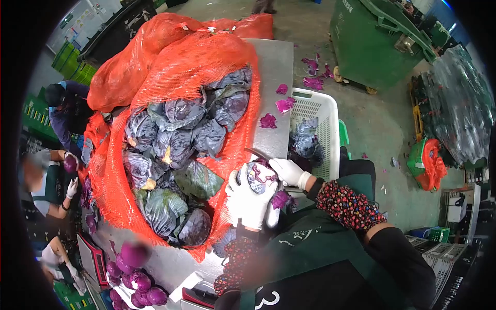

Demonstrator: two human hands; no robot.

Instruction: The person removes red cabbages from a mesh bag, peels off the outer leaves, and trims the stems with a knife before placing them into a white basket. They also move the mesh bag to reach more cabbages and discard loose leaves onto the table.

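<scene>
My left hand, in a white glove, is wrapped round a red cabbage from below and the left. The cabbage shows a pale cut area with purple edges. My right hand, also gloved, is closed at the cabbage's upper right side. A thin dark blade, seemingly a knife, reaches left over the cabbage from my right fingers; its handle is hidden. Purple leaf pieces hang just below the cabbage. Left of my hands, a torn-open orange mesh sack holds several red cabbages with dark outer leaves.
A white crate with dark leaves stands beside the metal table. Peeled purple cabbages lie at the lower left near a red scale. Co-workers' gloved hands are across the table. A green bin stands behind.
</scene>
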